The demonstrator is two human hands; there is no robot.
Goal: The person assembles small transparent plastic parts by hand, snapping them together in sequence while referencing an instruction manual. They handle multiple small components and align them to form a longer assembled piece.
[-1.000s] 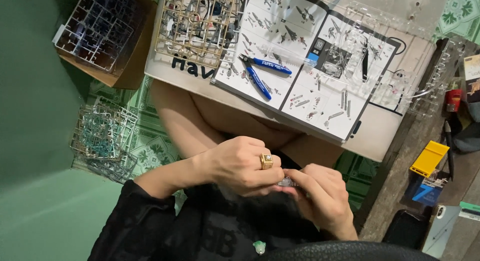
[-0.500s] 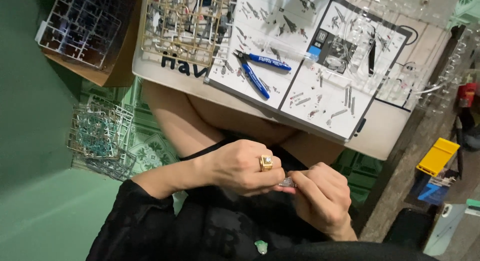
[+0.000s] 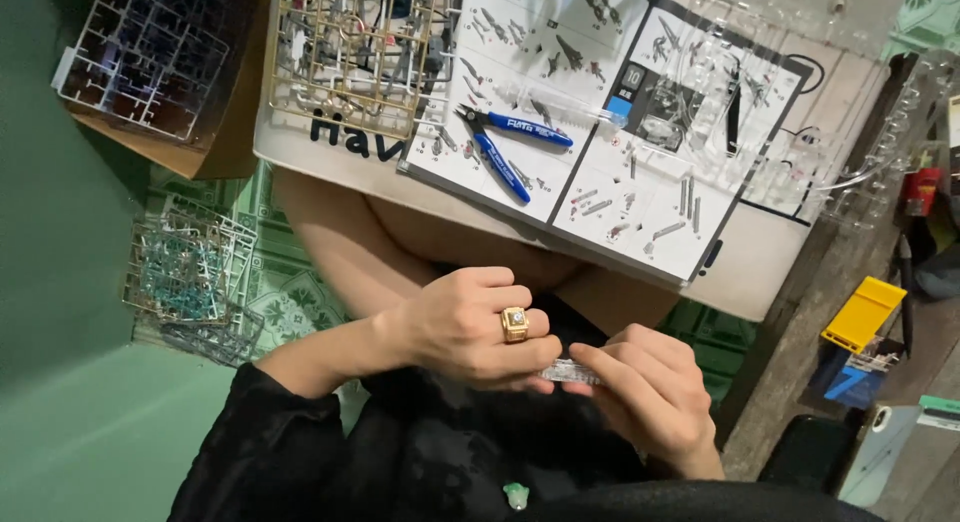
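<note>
Head view: left hand [image 3: 470, 327] and right hand [image 3: 650, 392] each grip clenched on one small clear plastic part [image 3: 570, 372], blue nippers [image 3: 510, 142] lying well apart.

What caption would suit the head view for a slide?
Both hands, left hand and right hand, pinch a small clear plastic part below blue-handled nippers lying on an instruction sheet.

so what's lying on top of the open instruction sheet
Blue-handled nippers lie on the instruction sheet, and a clear parts frame overlaps its far side. A gold-coloured parts frame covers one edge, hiding what is printed beneath.
</note>
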